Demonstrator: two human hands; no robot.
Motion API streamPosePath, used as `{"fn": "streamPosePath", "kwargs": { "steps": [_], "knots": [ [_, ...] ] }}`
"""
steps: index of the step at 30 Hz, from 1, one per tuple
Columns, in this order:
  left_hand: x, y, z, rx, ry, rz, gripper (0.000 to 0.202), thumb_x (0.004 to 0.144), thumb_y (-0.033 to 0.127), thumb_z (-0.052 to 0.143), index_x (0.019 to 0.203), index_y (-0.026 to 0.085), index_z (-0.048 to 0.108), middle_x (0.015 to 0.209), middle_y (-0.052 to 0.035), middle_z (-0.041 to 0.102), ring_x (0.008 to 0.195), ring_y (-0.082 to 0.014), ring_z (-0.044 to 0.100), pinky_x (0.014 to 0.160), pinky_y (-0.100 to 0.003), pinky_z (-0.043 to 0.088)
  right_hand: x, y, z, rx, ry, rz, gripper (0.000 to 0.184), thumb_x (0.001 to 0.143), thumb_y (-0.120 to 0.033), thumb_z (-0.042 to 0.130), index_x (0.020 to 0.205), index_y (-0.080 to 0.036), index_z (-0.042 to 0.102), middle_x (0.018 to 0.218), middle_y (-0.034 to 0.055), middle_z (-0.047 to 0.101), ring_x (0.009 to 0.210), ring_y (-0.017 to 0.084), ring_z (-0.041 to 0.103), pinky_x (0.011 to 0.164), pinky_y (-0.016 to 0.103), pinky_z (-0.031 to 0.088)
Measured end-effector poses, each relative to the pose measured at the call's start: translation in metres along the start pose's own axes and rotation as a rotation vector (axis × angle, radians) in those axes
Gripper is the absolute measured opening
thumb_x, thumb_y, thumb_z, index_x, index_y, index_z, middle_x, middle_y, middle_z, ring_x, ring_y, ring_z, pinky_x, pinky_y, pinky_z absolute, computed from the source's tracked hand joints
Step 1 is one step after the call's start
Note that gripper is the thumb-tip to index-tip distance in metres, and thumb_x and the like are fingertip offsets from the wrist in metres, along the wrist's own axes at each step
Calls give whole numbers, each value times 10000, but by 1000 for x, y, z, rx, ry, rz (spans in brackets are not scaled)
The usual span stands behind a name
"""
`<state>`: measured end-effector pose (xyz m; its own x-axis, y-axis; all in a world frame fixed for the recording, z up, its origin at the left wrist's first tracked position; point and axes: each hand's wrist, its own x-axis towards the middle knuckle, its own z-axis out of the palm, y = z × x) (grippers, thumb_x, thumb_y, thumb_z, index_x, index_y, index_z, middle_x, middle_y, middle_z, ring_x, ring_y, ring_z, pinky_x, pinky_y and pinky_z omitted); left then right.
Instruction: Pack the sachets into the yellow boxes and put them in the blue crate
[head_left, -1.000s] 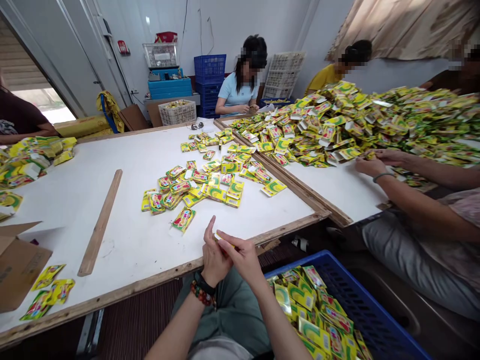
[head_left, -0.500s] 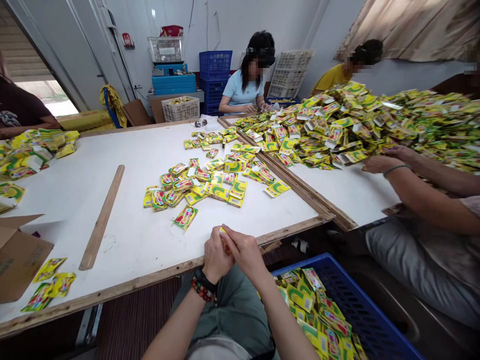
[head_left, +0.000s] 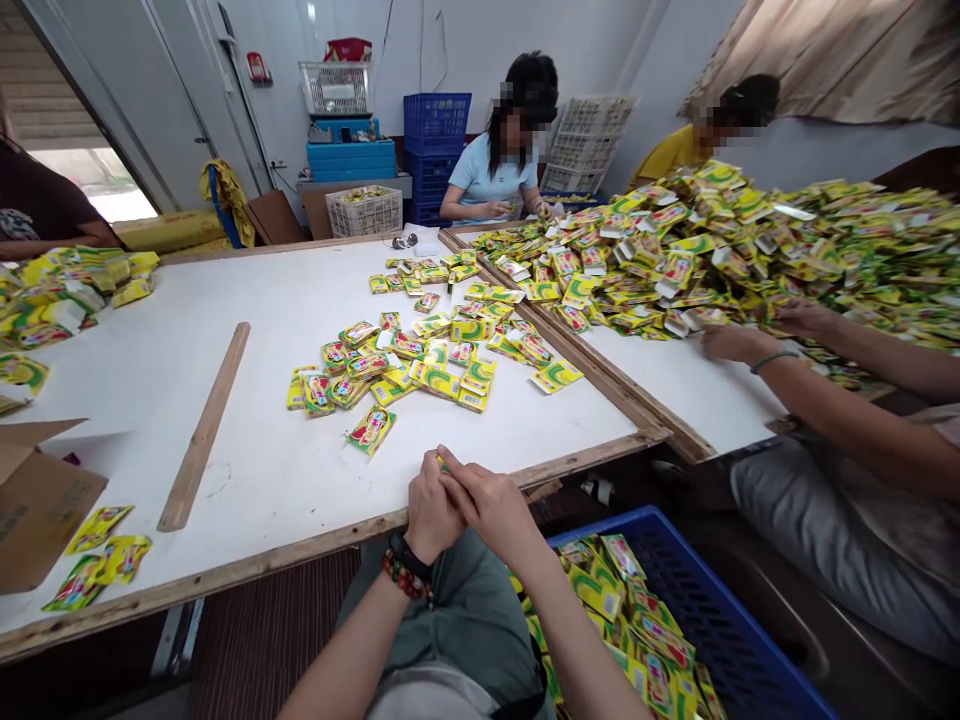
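My left hand (head_left: 431, 512) and right hand (head_left: 491, 507) press together, pinching a small yellow sachet (head_left: 442, 464) just above the near edge of the white worktop (head_left: 285, 500).

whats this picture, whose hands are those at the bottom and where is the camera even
This view comes from a camera worn on a person's head, looking forward and down, so the forearms rising from the bottom edge are that person's own. Their left hand, with a black band and beaded bracelet, and right hand pinch a small yellow sachet, mostly hidden between them. In front lies a white table with loose yellow-and-green sachets and a wooden strip on it. A blue crate of sachets sits to the right of their lap. Further right, a co-worker's hand is at the edge of a big heap of sachets on a second table.
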<state>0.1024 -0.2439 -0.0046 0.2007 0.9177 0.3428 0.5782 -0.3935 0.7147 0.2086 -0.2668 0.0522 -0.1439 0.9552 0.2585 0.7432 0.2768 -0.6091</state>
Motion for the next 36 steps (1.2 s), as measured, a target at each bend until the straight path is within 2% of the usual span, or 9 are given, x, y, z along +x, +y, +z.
{"fn": "streamPosePath", "kwargs": {
  "steps": [4,7,12,17,23,26,28,32,36],
  "knots": [
    [-1,3,-7,-37,-86,49,213,806,271,497,985,192,413,838,-49,546,712,-213,573,616,-318,469,-8,5,3,162,82,-46,375,941,-250,427,1262,-210,618,831,66,756,683,169,686,645,254,519],
    [10,-4,-28,8,-195,106,436,754,394,640,1083,190,437,1087,-93,552,987,-244,560,830,-356,487,-31,15,-19,74,107,63,365,921,-257,435,1199,-209,667,863,79,769,715,199,707,663,282,527],
    [52,-42,-77,583,-161,-327,618,779,471,641,1211,74,450,1265,-231,480,1171,-398,428,927,-542,401,-86,51,-62,-428,-88,534,339,870,-319,492,1075,-225,744,792,142,768,747,333,731,592,375,545],
    [69,-46,-96,667,-364,-318,403,764,179,613,1159,142,546,1185,-154,576,1145,-352,465,920,-514,399,-76,54,-32,-152,-67,315,439,855,-328,538,1272,-216,616,1280,124,629,1227,325,551,978,481,474],
    [28,-4,-79,316,-231,371,624,738,-42,436,1240,318,528,1537,3,273,1428,-312,139,1118,-532,229,-14,23,9,424,138,142,554,869,-354,559,1392,-194,468,1437,121,484,1327,259,449,1092,459,364],
    [6,3,-59,-6,-5,272,696,810,56,441,1445,268,251,1583,-78,92,1458,-291,94,1140,-514,249,-4,12,22,746,59,162,400,884,-334,530,1259,-206,585,1244,101,659,1118,238,626,983,427,477],
    [-2,2,-44,-164,60,102,744,851,191,504,1480,206,107,1554,-147,156,1441,-287,183,1131,-483,294,-7,6,31,897,80,183,362,873,-339,535,1206,-222,615,1163,81,700,1039,225,660,932,396,512],
    [-6,-3,-19,-251,192,-118,793,822,334,619,1439,168,149,1428,-190,371,1306,-279,431,1049,-435,406,-20,3,43,1060,62,259,386,767,-375,627,1128,-245,671,1048,67,737,977,246,678,848,392,551],
    [-7,-8,-11,-197,230,-84,726,773,335,660,1354,163,260,1251,-168,535,1111,-262,588,893,-391,509,-21,5,39,1190,95,363,344,773,-424,593,994,-205,739,949,69,756,919,272,688,835,422,548]
  ]
}}
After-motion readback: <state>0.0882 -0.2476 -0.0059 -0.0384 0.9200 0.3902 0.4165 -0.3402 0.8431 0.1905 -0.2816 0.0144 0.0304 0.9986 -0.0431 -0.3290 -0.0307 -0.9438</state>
